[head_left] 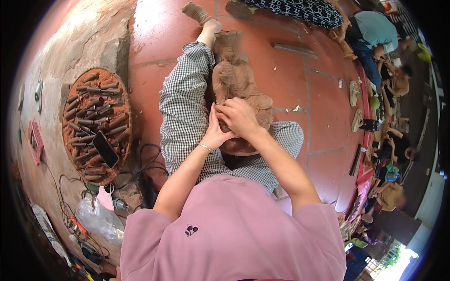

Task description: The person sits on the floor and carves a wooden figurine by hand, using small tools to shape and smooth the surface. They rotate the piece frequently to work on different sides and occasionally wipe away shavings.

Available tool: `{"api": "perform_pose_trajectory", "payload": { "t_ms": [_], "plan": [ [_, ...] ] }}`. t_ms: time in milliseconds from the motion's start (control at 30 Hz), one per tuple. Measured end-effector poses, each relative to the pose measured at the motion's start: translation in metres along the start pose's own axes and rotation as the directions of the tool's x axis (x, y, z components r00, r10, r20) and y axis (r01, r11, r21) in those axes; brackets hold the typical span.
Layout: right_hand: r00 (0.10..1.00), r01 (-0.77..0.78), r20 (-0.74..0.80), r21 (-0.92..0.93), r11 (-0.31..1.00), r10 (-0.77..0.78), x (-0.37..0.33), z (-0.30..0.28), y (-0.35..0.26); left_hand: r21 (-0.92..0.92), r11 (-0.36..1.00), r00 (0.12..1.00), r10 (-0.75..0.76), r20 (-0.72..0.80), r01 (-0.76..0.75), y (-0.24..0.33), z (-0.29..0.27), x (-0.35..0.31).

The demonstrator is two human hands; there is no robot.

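A carved wooden figure (236, 79) is laid lengthwise on the person's lap, along the checked trousers (185, 107), its narrow end pointing away toward the socked foot (197, 12). The wood is pale reddish brown, with rough, folded relief over a rounded body. Both hands are pressed on the near, broader end of the figure. The left hand (216, 131) is set against the figure's left side with the fingers curled onto the wood; a thin metal bangle (205, 148) is worn at that wrist. The right hand (239, 117) is laid over the top, its fingers bent and clenched on the carving. Whether a tool is held in either hand cannot be told.

The floor (290, 84) is made of smooth red tiles with pale joints. At the floor's left edge a round wooden slab (96, 126), dusted with red sawdust, is covered with many dark chisels (91, 114) lying in rows, and a black phone (105, 149) is laid flat among them. Black cables (145, 164) are coiled beside the slab, and a crumpled clear plastic bag (98, 218) is seen nearer the lower left corner. At the right edge other people (391, 79) are seated.
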State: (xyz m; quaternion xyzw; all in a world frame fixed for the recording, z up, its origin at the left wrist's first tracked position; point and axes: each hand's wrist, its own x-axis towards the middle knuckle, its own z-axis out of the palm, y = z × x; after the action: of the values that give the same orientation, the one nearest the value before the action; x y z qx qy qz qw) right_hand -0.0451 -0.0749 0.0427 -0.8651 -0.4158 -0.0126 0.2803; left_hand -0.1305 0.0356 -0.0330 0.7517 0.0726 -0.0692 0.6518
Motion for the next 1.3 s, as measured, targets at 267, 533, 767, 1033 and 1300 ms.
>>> {"api": "perform_pose_trajectory", "payload": {
  "t_ms": [267, 533, 767, 1033, 1300],
  "plan": [
    [1.0, -0.021, 0.017, -0.023, 1.0, 0.021, -0.015, -0.014, -0.003, -0.236, 0.959, 0.985, -0.134, 0.106, 0.156, 0.011, -0.004, -0.002],
    [0.997, -0.057, -0.057, -0.095, 0.994, 0.051, -0.003, 0.006, -0.007, -0.093, 0.995, 0.999, -0.029, 0.03, 0.031, 0.0, -0.001, 0.001],
    [0.987, -0.12, -0.11, 0.0, 0.993, 0.12, -0.011, -0.004, -0.012, -0.195, 0.977, 0.996, -0.078, 0.048, 0.086, -0.001, -0.001, 0.001],
    [0.818, -0.233, -0.481, 0.226, 0.946, 0.317, -0.02, -0.015, -0.012, -0.406, 0.908, 0.987, -0.144, -0.065, 0.106, -0.017, 0.012, 0.015],
    [0.462, -0.389, -0.646, 0.468, 0.794, 0.607, -0.073, -0.018, 0.001, -0.729, 0.658, 0.955, -0.297, -0.023, 0.187, -0.02, 0.001, 0.028]
  ]
}}
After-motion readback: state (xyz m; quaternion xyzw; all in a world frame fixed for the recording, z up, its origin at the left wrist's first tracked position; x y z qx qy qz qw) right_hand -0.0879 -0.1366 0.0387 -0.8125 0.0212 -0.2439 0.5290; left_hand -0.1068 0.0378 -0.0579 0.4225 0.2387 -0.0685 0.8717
